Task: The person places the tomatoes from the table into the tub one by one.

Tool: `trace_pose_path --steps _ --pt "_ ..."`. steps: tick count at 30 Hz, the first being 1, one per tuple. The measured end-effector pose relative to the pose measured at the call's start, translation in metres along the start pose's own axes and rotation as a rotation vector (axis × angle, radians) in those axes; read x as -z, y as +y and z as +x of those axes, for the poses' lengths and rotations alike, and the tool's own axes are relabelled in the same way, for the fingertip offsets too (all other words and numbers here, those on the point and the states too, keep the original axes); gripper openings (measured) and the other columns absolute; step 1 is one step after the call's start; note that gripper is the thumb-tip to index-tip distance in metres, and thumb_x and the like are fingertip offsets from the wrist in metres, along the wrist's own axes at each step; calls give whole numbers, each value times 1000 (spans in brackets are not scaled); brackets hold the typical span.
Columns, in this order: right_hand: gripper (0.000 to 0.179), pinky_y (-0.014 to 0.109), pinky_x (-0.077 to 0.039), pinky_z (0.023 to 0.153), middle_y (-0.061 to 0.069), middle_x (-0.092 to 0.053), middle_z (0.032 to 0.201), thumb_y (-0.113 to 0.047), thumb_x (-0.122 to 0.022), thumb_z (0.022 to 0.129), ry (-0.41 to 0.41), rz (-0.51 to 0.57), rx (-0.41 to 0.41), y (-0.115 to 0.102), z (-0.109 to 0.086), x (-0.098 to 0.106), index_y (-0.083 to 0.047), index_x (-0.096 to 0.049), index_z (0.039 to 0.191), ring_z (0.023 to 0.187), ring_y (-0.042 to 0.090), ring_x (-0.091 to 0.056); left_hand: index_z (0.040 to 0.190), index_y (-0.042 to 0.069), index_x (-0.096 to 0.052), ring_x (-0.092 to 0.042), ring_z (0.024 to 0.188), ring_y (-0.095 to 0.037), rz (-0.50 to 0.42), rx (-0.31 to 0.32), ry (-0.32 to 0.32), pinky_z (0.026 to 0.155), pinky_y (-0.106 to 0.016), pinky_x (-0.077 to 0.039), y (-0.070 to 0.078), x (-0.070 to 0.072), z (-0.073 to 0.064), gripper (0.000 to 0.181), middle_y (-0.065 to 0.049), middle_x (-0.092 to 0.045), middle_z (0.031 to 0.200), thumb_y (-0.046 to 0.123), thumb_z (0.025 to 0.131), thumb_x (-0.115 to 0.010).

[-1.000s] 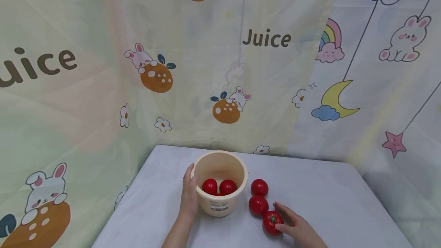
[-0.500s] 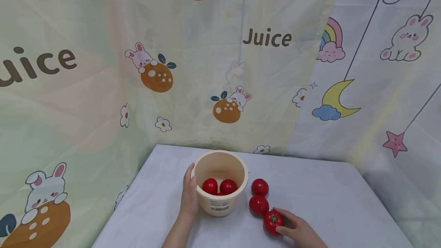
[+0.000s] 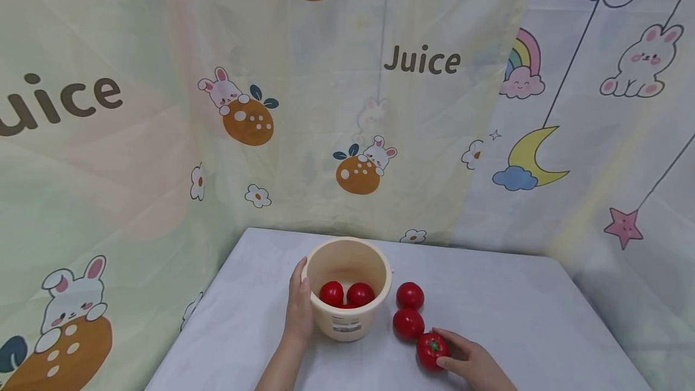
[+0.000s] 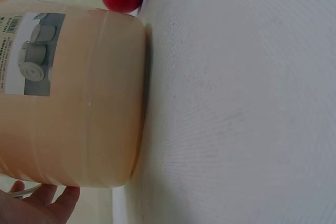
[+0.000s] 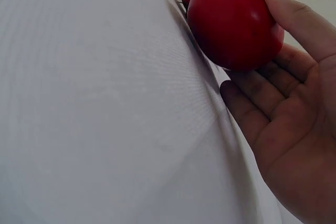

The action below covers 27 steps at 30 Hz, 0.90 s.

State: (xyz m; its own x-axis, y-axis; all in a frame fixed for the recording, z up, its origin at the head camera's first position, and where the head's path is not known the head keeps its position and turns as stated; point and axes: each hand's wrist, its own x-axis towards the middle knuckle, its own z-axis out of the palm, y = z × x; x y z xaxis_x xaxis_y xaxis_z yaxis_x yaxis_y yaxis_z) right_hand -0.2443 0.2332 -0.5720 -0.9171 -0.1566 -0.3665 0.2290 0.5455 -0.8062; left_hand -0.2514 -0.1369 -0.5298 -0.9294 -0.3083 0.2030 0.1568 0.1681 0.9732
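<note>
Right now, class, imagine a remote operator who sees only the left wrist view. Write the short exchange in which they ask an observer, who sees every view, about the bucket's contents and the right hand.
Operator: My view shows the outside of the bucket, but not into it. What is inside?
Observer: The head view shows two red fruits side by side inside, with a bit of red between them that I can't make out.
Operator: And the right hand? I can't see it.
Observer: The right hand has its thumb and fingers around the green-topped tomato beside the bucket.
</note>
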Motion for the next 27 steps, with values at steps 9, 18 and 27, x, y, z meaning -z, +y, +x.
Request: trace_pose_path --steps 9,18,27 --pt "93 49 -59 84 17 -57 136 -50 -83 68 -16 -4 35 -7 -1 12 -11 -48 145 115 29 -58 147 52 -26 -33 146 -25 7 -1 -1 110 -65 -35 -2 0 0 44 9 -32 157 45 104 -28" --pt "84 47 -60 81 16 -57 137 -47 -83 71 20 -77 130 -29 -4 26 -14 -53 142 119 33 -57 147 53 -25 -32 146 -24 11 5 -4 110 -65 -35 -3 -1 1 44 10 -32 157 47 104 -28" --pt "79 45 -60 84 17 -54 142 -41 -83 74 31 -50 225 -57 -8 42 -17 -53 142 128 41 -53 147 54 -25 -32 146 -24 9 13 -1 111 -66 -34 -2 -1 1 44 9 -32 157 47 104 -28"
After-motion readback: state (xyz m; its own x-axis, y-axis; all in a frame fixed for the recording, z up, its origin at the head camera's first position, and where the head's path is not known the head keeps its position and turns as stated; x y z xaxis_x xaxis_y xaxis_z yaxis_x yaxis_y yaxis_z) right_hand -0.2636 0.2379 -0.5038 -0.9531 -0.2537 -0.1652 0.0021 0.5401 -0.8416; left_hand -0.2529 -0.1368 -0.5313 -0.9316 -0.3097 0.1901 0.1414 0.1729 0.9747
